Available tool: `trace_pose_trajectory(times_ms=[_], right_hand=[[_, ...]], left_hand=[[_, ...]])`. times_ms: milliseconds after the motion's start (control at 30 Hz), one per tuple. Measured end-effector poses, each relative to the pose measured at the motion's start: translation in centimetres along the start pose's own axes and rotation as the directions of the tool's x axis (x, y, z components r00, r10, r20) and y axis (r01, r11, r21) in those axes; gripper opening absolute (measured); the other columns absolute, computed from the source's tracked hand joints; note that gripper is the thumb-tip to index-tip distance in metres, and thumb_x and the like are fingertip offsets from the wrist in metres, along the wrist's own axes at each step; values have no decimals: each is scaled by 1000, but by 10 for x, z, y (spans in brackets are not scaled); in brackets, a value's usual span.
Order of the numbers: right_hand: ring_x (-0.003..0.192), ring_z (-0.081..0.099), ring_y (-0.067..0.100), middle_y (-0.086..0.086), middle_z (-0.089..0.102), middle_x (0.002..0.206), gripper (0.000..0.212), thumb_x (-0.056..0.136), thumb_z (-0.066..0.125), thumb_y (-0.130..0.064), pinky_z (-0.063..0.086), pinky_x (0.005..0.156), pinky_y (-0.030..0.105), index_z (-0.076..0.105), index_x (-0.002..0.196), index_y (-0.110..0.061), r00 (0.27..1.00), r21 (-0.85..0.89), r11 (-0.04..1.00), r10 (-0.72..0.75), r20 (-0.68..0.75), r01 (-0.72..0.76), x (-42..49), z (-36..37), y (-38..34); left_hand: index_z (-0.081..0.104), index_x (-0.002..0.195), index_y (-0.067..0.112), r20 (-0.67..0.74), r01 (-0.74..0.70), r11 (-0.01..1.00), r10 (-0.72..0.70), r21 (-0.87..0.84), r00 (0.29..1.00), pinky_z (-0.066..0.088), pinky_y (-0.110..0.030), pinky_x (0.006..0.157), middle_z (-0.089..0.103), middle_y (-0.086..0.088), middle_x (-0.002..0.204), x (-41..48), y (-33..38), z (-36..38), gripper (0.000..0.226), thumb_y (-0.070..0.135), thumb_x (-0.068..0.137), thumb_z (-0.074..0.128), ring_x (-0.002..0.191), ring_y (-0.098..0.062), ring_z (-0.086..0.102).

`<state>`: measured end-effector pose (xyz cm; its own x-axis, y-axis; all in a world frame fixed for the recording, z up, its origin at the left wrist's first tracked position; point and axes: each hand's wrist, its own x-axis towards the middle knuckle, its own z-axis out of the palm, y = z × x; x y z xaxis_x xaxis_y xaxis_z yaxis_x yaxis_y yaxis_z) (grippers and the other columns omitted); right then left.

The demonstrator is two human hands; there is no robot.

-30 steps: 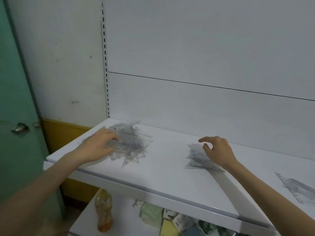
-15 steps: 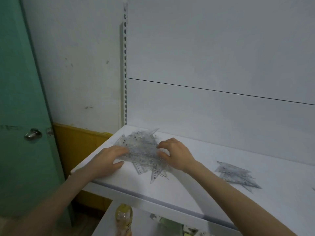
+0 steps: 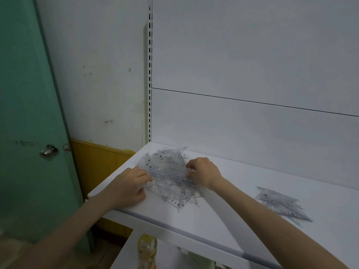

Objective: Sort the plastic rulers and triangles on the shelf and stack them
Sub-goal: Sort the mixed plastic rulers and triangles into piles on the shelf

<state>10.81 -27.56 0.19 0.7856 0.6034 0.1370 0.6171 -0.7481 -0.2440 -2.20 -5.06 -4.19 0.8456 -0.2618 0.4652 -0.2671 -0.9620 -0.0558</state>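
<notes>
Head view: near the back left corner of the white shelf (image 3: pixel 229 222), a loose heap (image 3: pixel 168 169) of clear plastic rulers and triangles, lying crosswise. Left hand (image 3: pixel 129 188) at the heap's left edge, fingers curled, pinching some pieces. Right hand (image 3: pixel 204 174) at the heap's right side, fingers bent, gripping the plastic too. Toward the right edge, well apart, a smaller stack (image 3: pixel 281 205) of triangles. Below the front edge, a yellow bottle (image 3: pixel 147 249).
</notes>
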Motion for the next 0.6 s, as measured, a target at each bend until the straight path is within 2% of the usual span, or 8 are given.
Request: trace_pose_trajectory(times_ms=[133,200,267,300,367,433,500,600], right_hand=[[116,53,25,11,60,124,39,90,61,-19,44,93,31,59,127,-9,996,66,997,43,74,-48,3,-7,7],[102,56,22,9,62,110,33,90,61,-15,43,81,24,63,123,-8,992,153,983,91,85,-103,0,-12,12],[87,57,23,9,62,96,26,91,58,-10,44,67,25,67,114,-3,983,207,962,161,87,-176,-5,-17,17],[87,60,30,15,66,96,25,91,55,-9,48,67,31,67,110,2,978,223,953,194,79,-207,-7,-19,20],[93,62,40,27,66,106,28,90,51,-8,52,74,42,62,105,12,963,248,931,262,60,-268,-9,-21,28],[78,60,32,28,66,105,28,88,47,-6,49,66,37,61,101,16,949,275,908,308,71,-316,-14,-25,36],[81,65,27,24,71,94,24,87,45,-2,51,69,36,65,85,11,932,302,882,345,111,-362,-20,-32,45],[91,69,33,18,72,93,24,86,44,0,56,76,37,67,90,6,907,343,841,406,112,-419,-33,-43,59]], left_hand=[[70,86,24,16,24,1000,-24,-6,1000,44,-15,67,66,9,87,-1,0,5,23,20,66,60,76,-9,62],[71,85,24,15,13,1000,-14,8,1000,43,-15,66,66,9,86,0,0,4,23,26,76,50,75,-9,61],[72,85,22,5,-9,1000,9,7,1000,47,-17,64,66,7,85,0,2,2,31,30,83,42,75,-8,60],[72,86,20,-9,-20,1000,20,-3,1000,51,-19,63,66,5,86,0,2,2,33,30,85,41,76,-9,59],[73,90,17,-46,-40,999,39,-23,998,54,-20,66,67,3,90,1,5,-1,36,30,90,39,82,-8,57],[72,95,14,-71,-50,998,47,-31,996,52,-19,71,69,3,93,2,8,-4,40,31,94,36,88,-6,55],[70,98,13,-63,-40,998,37,-49,997,53,-20,73,70,2,93,5,14,-10,37,29,91,38,90,-7,59],[67,110,14,-19,29,994,-31,-106,999,48,-21,79,71,2,102,8,25,-20,46,36,90,32,92,-13,66]])
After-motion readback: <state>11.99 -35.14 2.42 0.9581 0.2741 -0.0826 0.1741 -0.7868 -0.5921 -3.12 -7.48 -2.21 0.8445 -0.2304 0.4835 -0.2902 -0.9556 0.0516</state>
